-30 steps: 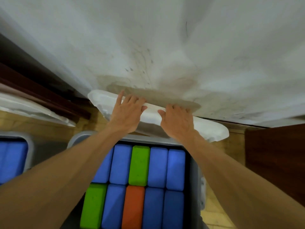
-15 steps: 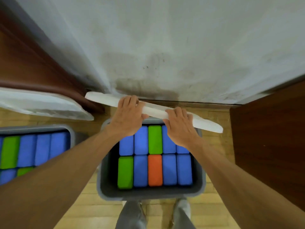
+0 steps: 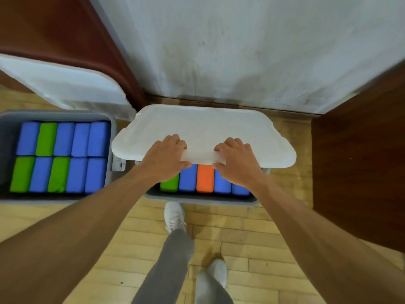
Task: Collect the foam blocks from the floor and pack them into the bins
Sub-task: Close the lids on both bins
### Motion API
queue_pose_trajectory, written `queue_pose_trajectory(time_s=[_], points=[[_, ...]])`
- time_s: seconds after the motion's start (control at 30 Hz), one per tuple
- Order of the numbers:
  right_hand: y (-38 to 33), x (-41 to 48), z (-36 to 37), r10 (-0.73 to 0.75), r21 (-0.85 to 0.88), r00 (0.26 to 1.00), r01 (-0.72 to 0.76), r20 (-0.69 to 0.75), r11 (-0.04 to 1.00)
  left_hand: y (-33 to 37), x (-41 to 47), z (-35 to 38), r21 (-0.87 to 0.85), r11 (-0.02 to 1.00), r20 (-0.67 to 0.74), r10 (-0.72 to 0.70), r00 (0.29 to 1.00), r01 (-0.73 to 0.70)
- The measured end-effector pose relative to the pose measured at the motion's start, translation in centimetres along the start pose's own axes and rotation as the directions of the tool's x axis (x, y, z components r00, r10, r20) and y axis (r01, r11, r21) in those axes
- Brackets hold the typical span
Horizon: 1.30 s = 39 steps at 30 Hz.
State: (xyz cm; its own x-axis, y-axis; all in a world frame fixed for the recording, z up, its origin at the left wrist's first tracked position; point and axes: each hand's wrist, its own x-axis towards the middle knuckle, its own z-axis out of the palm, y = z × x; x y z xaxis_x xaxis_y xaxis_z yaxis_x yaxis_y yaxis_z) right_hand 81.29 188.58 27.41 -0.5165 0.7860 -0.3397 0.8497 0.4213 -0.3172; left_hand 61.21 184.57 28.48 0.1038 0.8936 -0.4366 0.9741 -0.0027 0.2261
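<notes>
A white lid (image 3: 203, 130) lies nearly flat over the far part of the grey bin (image 3: 201, 200) in front of me. My left hand (image 3: 166, 159) and my right hand (image 3: 235, 161) each grip the lid's near edge, fingers on top and thumbs under it. Below that edge the bin's near row still shows: a green block (image 3: 169, 185), blue blocks (image 3: 188, 179) and an orange block (image 3: 205, 178). A second grey bin (image 3: 109, 137) at the left stands uncovered, filled with blue blocks (image 3: 79, 174) and green blocks (image 3: 46, 139) in two rows.
Another white lid (image 3: 65, 84) leans against the dark wooden panel (image 3: 54, 29) behind the left bin. A white wall (image 3: 241, 51) rises behind the bins and a brown panel (image 3: 359, 161) stands at the right. My legs and white shoes (image 3: 174, 216) are on the wooden floor (image 3: 241, 242).
The lid has swung down from standing on edge against the wall to lying almost flat over the bin. The view has pulled back, and the left bin and my feet now show.
</notes>
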Motion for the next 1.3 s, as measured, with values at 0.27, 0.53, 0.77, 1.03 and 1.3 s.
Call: queue_pose_trajectory(time_s=[0.27, 0.53, 0.77, 1.03, 1.3], points=[[0.2, -4.4, 6.9, -0.037, 0.017, 0.999, 0.037, 0.01, 0.999, 0.5, -3.9, 8.0, 0.047, 0.999, -0.043, 0.012, 0.999, -0.01], [1.6, -4.3, 18.2, -0.042, -0.013, 0.999, 0.041, -0.02, 0.999, -2.6, -2.6, 19.7, 0.024, 0.993, -0.139, 0.116, 0.984, -0.113], [1.8, -3.5, 23.3, 0.005, -0.09, 1.0, -0.004, 0.005, 0.996, -4.7, -1.2, 25.4, 0.061, 0.986, -0.255, 0.164, 0.953, -0.153], [1.2, -3.7, 27.2, -0.065, -0.283, 0.974, 0.001, -0.216, 0.959, -6.6, -0.5, 28.9, -0.058, 0.965, -0.346, 0.22, 0.912, -0.255], [-2.9, 0.9, 26.5, -0.115, -0.261, 0.987, 0.083, -0.11, 0.962, -11.8, -1.2, 26.1, -0.106, 0.979, -0.366, 0.124, 0.923, -0.173]])
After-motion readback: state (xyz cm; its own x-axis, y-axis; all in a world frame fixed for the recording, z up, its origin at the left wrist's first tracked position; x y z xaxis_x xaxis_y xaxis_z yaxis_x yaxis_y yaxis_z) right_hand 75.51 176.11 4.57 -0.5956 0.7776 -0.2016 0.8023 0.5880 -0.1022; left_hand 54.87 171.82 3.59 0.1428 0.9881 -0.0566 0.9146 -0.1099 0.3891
